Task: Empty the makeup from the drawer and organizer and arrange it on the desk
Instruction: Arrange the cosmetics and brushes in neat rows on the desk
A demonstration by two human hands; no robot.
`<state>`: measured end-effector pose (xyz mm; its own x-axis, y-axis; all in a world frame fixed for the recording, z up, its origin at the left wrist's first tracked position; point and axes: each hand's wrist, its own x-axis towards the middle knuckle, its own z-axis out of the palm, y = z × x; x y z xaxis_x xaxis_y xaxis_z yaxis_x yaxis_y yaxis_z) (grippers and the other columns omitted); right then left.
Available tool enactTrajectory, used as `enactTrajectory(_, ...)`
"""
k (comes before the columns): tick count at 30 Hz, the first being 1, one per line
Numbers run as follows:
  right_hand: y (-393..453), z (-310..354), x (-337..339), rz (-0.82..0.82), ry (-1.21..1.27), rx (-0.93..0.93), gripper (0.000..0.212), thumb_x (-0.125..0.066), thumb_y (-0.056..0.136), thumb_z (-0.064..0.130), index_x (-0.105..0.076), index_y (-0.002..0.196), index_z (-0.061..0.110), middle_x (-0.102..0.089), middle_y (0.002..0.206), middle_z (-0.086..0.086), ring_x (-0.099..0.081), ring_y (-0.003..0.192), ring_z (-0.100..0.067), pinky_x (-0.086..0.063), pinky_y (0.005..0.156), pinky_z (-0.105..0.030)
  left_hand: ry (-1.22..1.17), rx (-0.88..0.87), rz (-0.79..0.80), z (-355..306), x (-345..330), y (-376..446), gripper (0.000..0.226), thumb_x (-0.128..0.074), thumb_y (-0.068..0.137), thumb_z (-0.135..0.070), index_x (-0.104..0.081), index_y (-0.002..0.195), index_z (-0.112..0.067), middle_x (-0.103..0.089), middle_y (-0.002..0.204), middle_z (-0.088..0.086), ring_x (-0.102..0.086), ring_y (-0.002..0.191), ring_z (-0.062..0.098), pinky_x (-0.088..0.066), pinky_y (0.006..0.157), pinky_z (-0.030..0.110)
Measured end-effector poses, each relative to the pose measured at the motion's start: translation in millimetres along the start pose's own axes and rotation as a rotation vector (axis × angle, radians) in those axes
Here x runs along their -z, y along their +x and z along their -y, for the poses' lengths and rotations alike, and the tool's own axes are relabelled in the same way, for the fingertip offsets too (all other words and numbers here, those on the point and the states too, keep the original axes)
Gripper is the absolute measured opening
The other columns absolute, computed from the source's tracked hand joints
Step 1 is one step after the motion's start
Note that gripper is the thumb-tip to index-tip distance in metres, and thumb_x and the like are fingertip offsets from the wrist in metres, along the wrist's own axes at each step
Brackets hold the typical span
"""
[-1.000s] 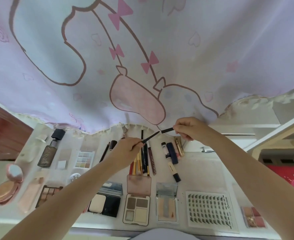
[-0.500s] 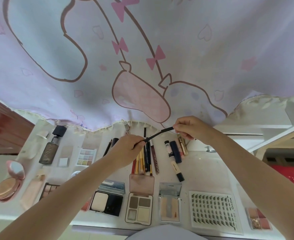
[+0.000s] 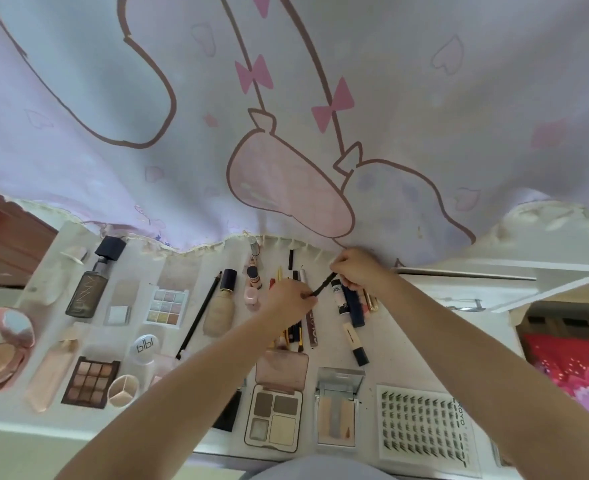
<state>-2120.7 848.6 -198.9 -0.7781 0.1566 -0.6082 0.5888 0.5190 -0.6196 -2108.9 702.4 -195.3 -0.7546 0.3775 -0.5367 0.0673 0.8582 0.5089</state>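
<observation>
A thin black makeup pen (image 3: 324,285) hangs over the white desk (image 3: 403,344), held at both ends. My left hand (image 3: 291,299) pinches its lower end and my right hand (image 3: 358,270) pinches its upper end, the cap end. Below them lies a row of pencils and tubes (image 3: 298,332), with a white and black concealer tube (image 3: 350,327) and a navy tube (image 3: 353,303) beside it. Open palettes lie nearer me: a brown four-pan one (image 3: 276,415) and a silver compact (image 3: 336,410).
A dark foundation bottle (image 3: 87,287), a pastel eyeshadow palette (image 3: 166,306), a beige bottle (image 3: 222,308) and a pink cushion compact (image 3: 3,351) fill the left. A lash tray (image 3: 424,431) lies at the right. A pink cartoon curtain (image 3: 286,116) hangs over the desk's far edge.
The cap and pen were apart a second ago; my hands have come together and they now form one piece. My view has tilted down towards the desk.
</observation>
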Motion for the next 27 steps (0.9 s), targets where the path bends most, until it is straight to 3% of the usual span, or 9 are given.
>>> enactTrajectory(3,23.9,-1.9,-9.3,-0.024,-0.125,0.029,0.022,-0.048,0.085,0.005,-0.042,0.065,0.013,-0.037,0.059,-0.004,-0.038,0.055,-0.017,-0.03,0.053,-0.026,-0.007,0.07,0.051,-3.7,-20.3,18.6,0.036,-0.046,0.093,-0.024,-0.046,0.059,-0.012,-0.039,0.058,-0.004,-0.04,0.056,0.009,-0.03,0.049,0.017)
enactTrajectory(7,42.7,-2.9,-23.3,0.001,-0.35,0.076,0.039,-0.048,0.079,0.001,-0.028,0.049,0.014,-0.028,0.051,-0.002,-0.027,0.049,-0.015,-0.019,0.047,-0.025,-0.047,0.177,0.064,-0.1,-41.1,36.2,0.039,-0.05,0.091,-0.024,-0.04,0.054,-0.015,-0.04,0.057,-0.003,-0.042,0.055,0.009,-0.034,0.047,0.016)
enactTrajectory(10,56.0,-7.4,-32.1,0.051,-0.411,0.086,0.038,-0.047,0.079,0.002,-0.027,0.049,0.014,-0.027,0.051,-0.002,-0.028,0.047,-0.015,-0.019,0.046,-0.024,-0.081,0.23,0.068,1.2,-47.0,40.7,0.027,-0.051,0.091,-0.022,-0.052,0.067,-0.009,-0.046,0.062,-0.001,-0.052,0.065,0.014,-0.04,0.053,0.018)
enactTrajectory(13,64.4,-6.4,-35.8,0.076,-0.453,0.068,0.038,-0.048,0.08,0.003,-0.027,0.051,0.015,-0.026,0.051,-0.001,-0.027,0.046,-0.014,-0.019,0.046,-0.025,-0.054,0.247,0.055,1.1,-47.7,42.6,0.023,-0.05,0.091,-0.021,-0.059,0.1,-0.002,-0.064,0.094,0.01,-0.063,0.089,0.023,-0.048,0.068,0.026)
enactTrajectory(16,65.9,-4.0,-35.3,0.102,-0.467,0.047,0.029,-0.048,0.081,0.005,-0.036,0.055,0.013,-0.033,0.057,-0.003,-0.034,0.05,-0.015,-0.025,0.048,-0.025,0.034,0.247,0.042,3.3,-47.1,43.1,0.022,-0.05,0.092,-0.022,-0.058,0.101,-0.004,-0.064,0.1,0.01,-0.058,0.081,0.02,-0.047,0.066,0.027)
enactTrajectory(18,62.1,-3.6,-32.0,0.088,-0.434,0.053,0.008,-0.047,0.084,0.007,-0.054,0.081,0.003,-0.046,0.074,-0.007,-0.048,0.071,-0.019,-0.036,0.055,-0.026,0.096,0.238,0.049,4.9,-46.4,42.3,0.023,-0.049,0.093,-0.022,-0.058,0.103,-0.004,-0.062,0.097,0.01,-0.057,0.082,0.02,-0.044,0.065,0.026)
enactTrajectory(19,58.3,-4.8,-30.0,0.067,-0.407,0.066,0.01,-0.046,0.085,0.008,-0.052,0.091,0.003,-0.045,0.078,-0.005,-0.048,0.079,-0.02,-0.034,0.056,-0.025,0.124,0.228,0.051,5.6,-46.3,41.8,0.023,-0.047,0.093,-0.02,-0.057,0.106,-0.004,-0.062,0.1,0.01,-0.06,0.087,0.021,-0.044,0.065,0.026)
enactTrajectory(23,30.2,-14.3,-26.4,-0.101,-0.46,0.182,0.016,-0.042,0.086,0.005,-0.055,0.091,-0.003,-0.056,0.085,-0.015,-0.053,0.086,-0.03,-0.029,0.059,-0.025,0.258,0.148,0.039,5.9,-45.6,34.7,0.024,-0.042,0.094,-0.018,-0.055,0.111,-0.006,-0.061,0.109,0.009,-0.06,0.098,0.023,-0.044,0.067,0.027)
enactTrajectory(27,-12.1,-38.3,-32.5,-0.112,-0.579,0.229,0.012,-0.043,0.09,0.013,-0.046,0.078,0.012,-0.046,0.074,-0.004,-0.048,0.073,-0.019,-0.034,0.056,-0.025,0.335,0.07,-0.011,9.7,-41.6,22.6,0.026,-0.039,0.095,-0.019,-0.055,0.11,-0.006,-0.06,0.109,0.009,-0.059,0.097,0.024,-0.045,0.068,0.029)
